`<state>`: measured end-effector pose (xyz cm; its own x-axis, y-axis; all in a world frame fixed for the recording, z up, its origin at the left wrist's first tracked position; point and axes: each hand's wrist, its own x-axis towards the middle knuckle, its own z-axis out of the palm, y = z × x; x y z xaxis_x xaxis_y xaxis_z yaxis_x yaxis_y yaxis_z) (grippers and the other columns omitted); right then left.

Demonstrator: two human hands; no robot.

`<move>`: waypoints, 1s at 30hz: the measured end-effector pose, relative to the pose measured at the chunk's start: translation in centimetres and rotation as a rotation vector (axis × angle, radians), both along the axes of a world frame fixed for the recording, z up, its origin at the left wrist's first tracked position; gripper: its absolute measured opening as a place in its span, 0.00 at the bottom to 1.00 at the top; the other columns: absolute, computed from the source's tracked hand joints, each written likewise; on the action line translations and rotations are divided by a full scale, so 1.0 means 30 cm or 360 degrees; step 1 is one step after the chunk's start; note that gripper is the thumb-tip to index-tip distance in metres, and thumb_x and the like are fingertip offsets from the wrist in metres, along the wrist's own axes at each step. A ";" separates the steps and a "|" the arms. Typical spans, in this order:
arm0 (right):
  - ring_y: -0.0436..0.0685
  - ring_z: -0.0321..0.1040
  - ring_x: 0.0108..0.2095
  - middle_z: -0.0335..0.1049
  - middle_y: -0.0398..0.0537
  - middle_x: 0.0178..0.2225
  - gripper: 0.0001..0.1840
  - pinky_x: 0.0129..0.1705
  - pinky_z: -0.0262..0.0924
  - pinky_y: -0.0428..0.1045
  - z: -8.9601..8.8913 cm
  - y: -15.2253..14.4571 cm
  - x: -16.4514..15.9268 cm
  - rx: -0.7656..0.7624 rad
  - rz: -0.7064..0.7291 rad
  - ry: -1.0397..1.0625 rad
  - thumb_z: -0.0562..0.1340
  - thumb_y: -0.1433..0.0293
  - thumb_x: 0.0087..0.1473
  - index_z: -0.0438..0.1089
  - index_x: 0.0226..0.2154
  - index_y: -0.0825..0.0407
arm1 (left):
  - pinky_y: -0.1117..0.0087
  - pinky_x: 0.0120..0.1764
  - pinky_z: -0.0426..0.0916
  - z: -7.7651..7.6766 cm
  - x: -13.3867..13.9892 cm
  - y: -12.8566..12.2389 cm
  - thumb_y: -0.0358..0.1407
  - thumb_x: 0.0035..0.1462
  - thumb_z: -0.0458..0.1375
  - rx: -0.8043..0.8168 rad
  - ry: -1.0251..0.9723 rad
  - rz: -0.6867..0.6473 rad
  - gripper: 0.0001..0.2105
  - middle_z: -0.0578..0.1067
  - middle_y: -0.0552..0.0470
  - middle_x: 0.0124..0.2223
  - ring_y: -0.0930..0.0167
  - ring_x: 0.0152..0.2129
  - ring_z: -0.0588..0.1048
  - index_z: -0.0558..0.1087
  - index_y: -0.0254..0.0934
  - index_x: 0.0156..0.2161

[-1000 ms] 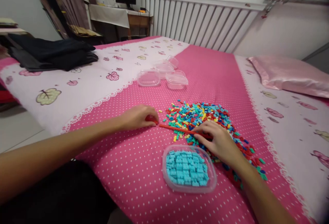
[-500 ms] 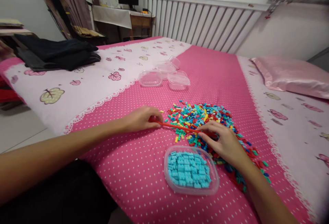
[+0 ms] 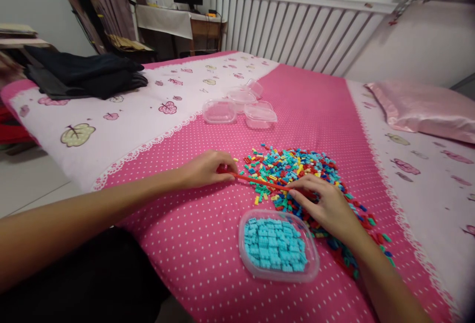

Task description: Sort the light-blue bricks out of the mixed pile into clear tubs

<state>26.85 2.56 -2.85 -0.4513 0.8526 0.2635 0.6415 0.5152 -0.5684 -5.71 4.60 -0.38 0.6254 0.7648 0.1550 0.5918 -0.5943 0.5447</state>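
Note:
A thin red strip (image 3: 260, 182) runs straight between my two hands, just above the near edge of the brick pile. My left hand (image 3: 208, 168) pinches its left end, and more red shows inside the curled fingers. The other end is gripped between thumb and fingers of my right hand (image 3: 324, 202), which hangs over the pile of small toy bricks (image 3: 293, 162) in red, blue, green and yellow. Close below sits a clear plastic tub (image 3: 313, 268) filled with light blue bricks (image 3: 272, 244).
Several clear plastic containers (image 3: 219, 112) lie farther back on the pink dotted bedsheet (image 3: 311, 90). Folded dark clothes (image 3: 89, 73) rest at the left, a pink pillow (image 3: 426, 108) at the right. A slatted white headboard (image 3: 289, 31) closes off the far side.
The view has shifted slightly, so the scene sits a little to the right. Both hands keep the same grip on the red strip.

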 end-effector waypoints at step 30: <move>0.62 0.73 0.46 0.77 0.49 0.48 0.19 0.49 0.65 0.58 -0.009 -0.011 -0.037 -0.0052 -0.0119 0.0288 0.65 0.60 0.59 0.74 0.51 0.45 | 0.72 0.34 0.63 -0.002 -0.025 0.023 0.39 0.63 0.57 0.0112 -0.0005 0.0127 0.10 0.79 0.49 0.36 0.72 0.30 0.73 0.79 0.35 0.40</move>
<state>25.73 2.24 -3.12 -0.3340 0.8915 0.3061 0.5634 0.4491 -0.6935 -6.45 5.29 -0.45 0.5623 0.7993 0.2121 0.6370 -0.5822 0.5052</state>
